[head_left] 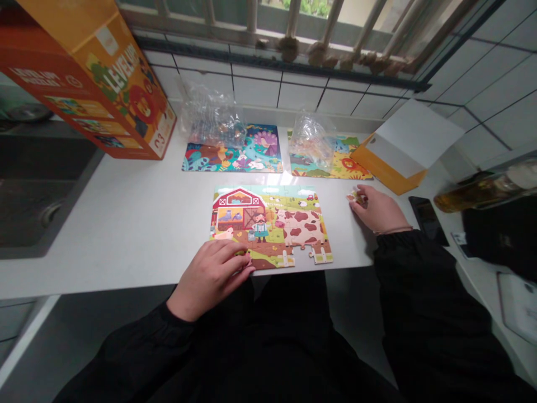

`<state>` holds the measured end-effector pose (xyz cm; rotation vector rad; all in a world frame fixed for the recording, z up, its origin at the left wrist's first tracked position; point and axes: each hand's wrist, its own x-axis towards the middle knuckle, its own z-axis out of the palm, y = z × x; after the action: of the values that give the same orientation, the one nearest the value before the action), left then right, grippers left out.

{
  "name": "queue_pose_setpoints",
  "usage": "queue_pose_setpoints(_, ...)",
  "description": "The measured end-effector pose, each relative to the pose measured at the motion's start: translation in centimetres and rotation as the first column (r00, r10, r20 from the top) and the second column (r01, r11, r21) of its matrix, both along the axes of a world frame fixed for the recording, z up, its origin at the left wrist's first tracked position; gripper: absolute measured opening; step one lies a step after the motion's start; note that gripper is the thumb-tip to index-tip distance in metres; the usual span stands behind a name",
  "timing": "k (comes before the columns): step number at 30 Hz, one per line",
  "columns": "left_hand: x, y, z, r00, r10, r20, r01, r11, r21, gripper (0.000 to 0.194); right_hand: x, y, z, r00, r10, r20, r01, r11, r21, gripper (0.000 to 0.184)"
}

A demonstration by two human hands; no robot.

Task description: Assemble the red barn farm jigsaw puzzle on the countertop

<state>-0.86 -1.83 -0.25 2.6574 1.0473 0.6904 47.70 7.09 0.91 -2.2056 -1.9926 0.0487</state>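
A farm jigsaw puzzle (268,224) with a barn, a farmer and a spotted cow lies on the white counter in front of me. Along its bottom edge, right of the middle, a gap shows the counter between two white fence parts. My left hand (213,271) rests over the puzzle's lower left corner, fingers stretched out and covering that part. To the right of the puzzle, my right hand (377,210) pinches a small puzzle piece (354,196) just above or at the counter; whether more than one piece is there, I cannot tell.
Behind lie a blue animal puzzle (262,148) and a yellow lion puzzle (350,159), each partly under clear plastic bags (218,120). A tall orange puzzle box (138,101) stands left, near a sink (37,196). An open box (403,145), a phone (428,218) and a bottle (482,190) are right.
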Motion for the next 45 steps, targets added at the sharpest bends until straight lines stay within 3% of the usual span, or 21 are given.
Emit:
queue_pose_setpoints(6,0.0,0.0,0.0,1.0,-0.002,0.002,0.002,1.0,0.003,0.014,0.9,0.9,0.4,0.995,-0.002,-0.099,-0.007,0.996,-0.086,0.065)
queue_pose_setpoints(10,0.0,0.0,0.0,1.0,-0.006,0.0,0.006,1.0,0.001,0.014,0.7,-0.5,1.8,0.981,-0.003,-0.193,-0.017,0.995,-0.1,0.034)
queue_pose_setpoints(14,0.1,0.0,0.1,1.0,-0.008,0.002,0.008,1.0,0.022,0.013,-1.0,-3.3,3.2,0.939,-0.057,-0.338,0.031,0.996,-0.083,0.035)
queue_pose_setpoints(16,0.1,0.0,0.1,1.0,-0.004,0.002,0.004,1.0,0.021,0.013,-2.8,-5.0,3.7,0.826,-0.118,-0.551,0.076,0.992,-0.098,0.042)
queue_pose_setpoints(18,0.1,0.0,0.1,1.0,-0.001,0.005,0.001,1.0,0.017,0.013,-5.2,-6.6,3.8,0.636,-0.176,-0.751,0.101,0.984,-0.144,0.05)
queue_pose_setpoints(21,0.1,0.0,0.1,1.0,0.001,0.012,-0.001,1.0,0.014,0.015,-9.3,-8.8,3.3,0.421,-0.248,-0.873,0.03,0.965,-0.26,0.057)
queue_pose_setpoints(23,0.1,0.0,0.1,1.0,-0.001,0.012,0.001,1.0,0.014,0.014,-11.5,-10.0,2.7,0.364,-0.277,-0.889,-0.025,0.952,-0.307,0.057)
queue_pose_setpoints(26,0.1,0.0,0.1,1.0,-0.003,0.006,0.003,1.0,0.014,0.012,-13.5,-11.3,1.6,0.416,-0.275,-0.867,-0.065,0.942,-0.33,0.052)
queue_pose_setpoints(30,0.1,0.0,0.2,1.0,0.0,0.006,0.0,1.0,0.024,0.013,-14.6,-12.3,0.8,0.589,-0.18,-0.788,-0.036,0.968,-0.248,0.041)
queue_pose_setpoints(36,0.2,0.0,0.3,1.0,-0.007,0.006,0.007,1.0,0.017,0.013,-15.4,-13.2,1.9,0.87,-0.008,-0.493,-0.049,0.993,-0.103,0.022)
queue_pose_setpoints(45,0.1,0.0,0.1,1.0,-0.008,-0.003,0.008,1.0,0.015,0.013,-15.2,-13.4,2.1,0.95,0.123,-0.286,-0.148,0.987,-0.067,0.015)
